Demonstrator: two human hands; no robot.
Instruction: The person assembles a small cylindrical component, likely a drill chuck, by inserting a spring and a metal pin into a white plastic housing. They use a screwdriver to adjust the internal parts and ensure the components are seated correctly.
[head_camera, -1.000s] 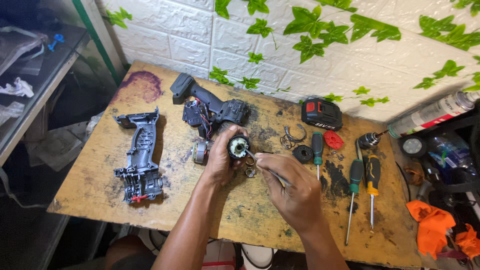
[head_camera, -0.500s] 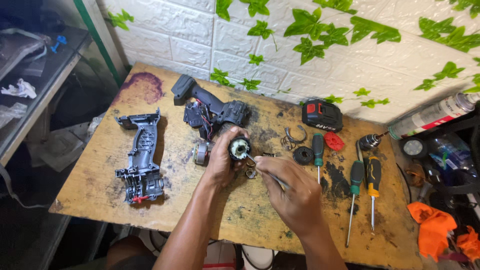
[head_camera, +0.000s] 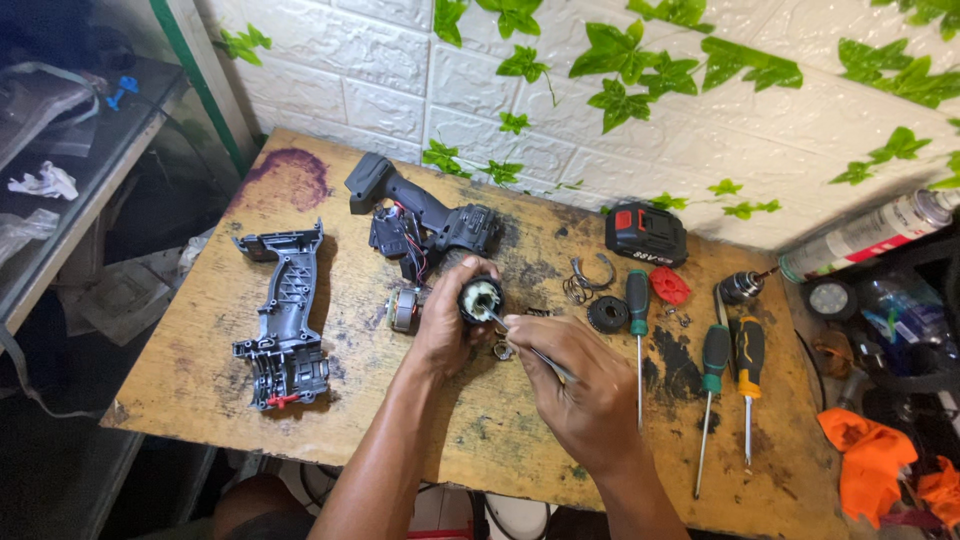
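My left hand (head_camera: 447, 322) grips a small round motor part (head_camera: 480, 298), its open white end facing up. My right hand (head_camera: 577, 382) pinches a thin metal tool (head_camera: 520, 340) whose tip pokes into that open end. Both hands hover over the middle of a stained wooden table (head_camera: 200, 350). A rotor-like cylinder (head_camera: 404, 311) lies just left of my left hand. Behind it rests an opened black drill body (head_camera: 425, 225) with wires showing.
A black drill housing half (head_camera: 285, 320) lies at the left. A battery pack (head_camera: 645, 232), red piece (head_camera: 670, 285), black gear ring (head_camera: 607, 314), a chuck (head_camera: 742, 288) and three screwdrivers (head_camera: 715, 370) sit right. Orange cloth (head_camera: 870, 460) and a spray can (head_camera: 865, 235) are far right.
Nothing has visibly changed apart from a slight shift of the camera; both hands keep the same grips over the motor part.
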